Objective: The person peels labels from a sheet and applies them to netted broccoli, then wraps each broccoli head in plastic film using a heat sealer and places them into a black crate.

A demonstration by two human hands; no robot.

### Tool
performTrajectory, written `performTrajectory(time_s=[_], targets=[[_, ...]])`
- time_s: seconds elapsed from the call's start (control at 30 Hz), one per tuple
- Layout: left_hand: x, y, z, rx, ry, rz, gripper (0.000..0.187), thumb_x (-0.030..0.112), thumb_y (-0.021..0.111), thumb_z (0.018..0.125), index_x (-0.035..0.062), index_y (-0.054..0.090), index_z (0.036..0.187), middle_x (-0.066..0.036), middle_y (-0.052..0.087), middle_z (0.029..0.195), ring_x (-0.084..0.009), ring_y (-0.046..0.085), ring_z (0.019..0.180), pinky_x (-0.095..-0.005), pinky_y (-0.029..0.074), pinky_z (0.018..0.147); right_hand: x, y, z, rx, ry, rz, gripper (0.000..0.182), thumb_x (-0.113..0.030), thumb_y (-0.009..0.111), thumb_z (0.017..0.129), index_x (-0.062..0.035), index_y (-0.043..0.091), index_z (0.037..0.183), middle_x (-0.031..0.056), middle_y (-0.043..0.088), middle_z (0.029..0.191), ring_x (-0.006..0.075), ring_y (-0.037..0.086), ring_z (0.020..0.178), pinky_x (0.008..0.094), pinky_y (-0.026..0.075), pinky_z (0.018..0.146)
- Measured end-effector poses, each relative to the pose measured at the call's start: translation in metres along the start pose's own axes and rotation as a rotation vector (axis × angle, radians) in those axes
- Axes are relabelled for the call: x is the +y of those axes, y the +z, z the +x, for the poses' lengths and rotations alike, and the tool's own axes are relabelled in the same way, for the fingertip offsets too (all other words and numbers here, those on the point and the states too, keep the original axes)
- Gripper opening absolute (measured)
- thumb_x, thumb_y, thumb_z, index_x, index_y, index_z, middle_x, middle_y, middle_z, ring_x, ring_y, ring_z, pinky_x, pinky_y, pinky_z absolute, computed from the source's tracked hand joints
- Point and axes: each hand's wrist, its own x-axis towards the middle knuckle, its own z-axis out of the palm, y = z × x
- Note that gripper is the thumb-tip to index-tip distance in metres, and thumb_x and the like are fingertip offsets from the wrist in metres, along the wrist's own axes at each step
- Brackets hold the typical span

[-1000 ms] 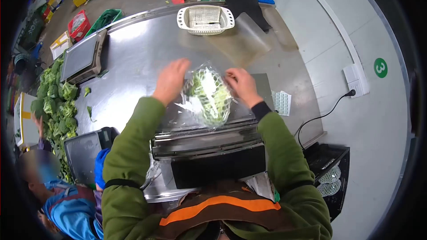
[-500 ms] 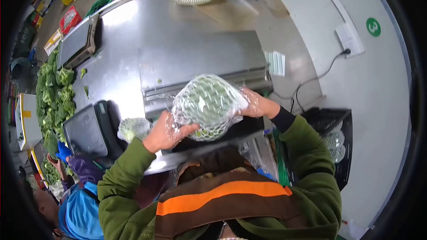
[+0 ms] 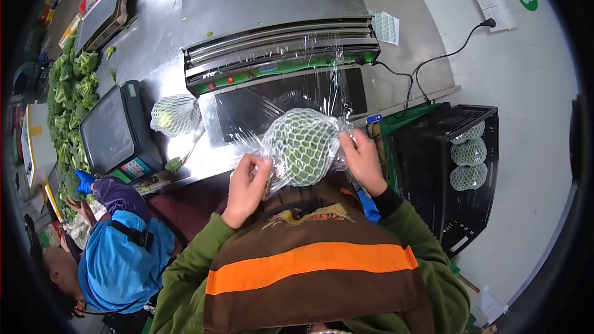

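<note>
A round green vegetable head (image 3: pixel 303 146) in a white foam net sits between my hands, close to my apron; its exact kind is hidden by the net. Clear cling film (image 3: pixel 318 89) stretches from the wrapping machine (image 3: pixel 278 55) down to it. My left hand (image 3: pixel 249 187) pinches gathered film at the head's left side, thumb against fingers. On the right side, my right hand (image 3: pixel 362 158) grips the film the same way. A second netted head (image 3: pixel 175 115), paler at one end, lies on the steel table to the left.
A black scale (image 3: pixel 111 130) stands at left, beside a long pile of broccoli (image 3: pixel 74 96). A co-worker in a blue vest (image 3: pixel 127 260) works there with a blue-gloved hand (image 3: pixel 84 181). At right, a black crate (image 3: pixel 427 173) holds several netted heads; a power cable (image 3: pixel 442 55) runs to the wall.
The netted head has come down and toward my body, with film now drawn out from the machine to it. My hands moved from around the head to its film edges. The view has tilted down.
</note>
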Motion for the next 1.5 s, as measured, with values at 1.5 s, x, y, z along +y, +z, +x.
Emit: performTrajectory(time_s=[1.5], targets=[[0.042, 0.018, 0.099, -0.708, 0.054, -0.437, 0.033, 0.005, 0.064, 0.090, -0.0014, 0.058, 0.122, -0.006, 0.065, 0.114, -0.0124, 0.061, 0.102, -0.0295, 0.050, 0.091, -0.091, -0.058, 0.073, 0.098, -0.245, 0.039, 0.041, -0.033, 0.049, 0.102, -0.0004, 0.057, 0.125, 0.0091, 0.063, 0.118, 0.0202, 0.060, 0.113, 0.0326, 0.049, 0.092]])
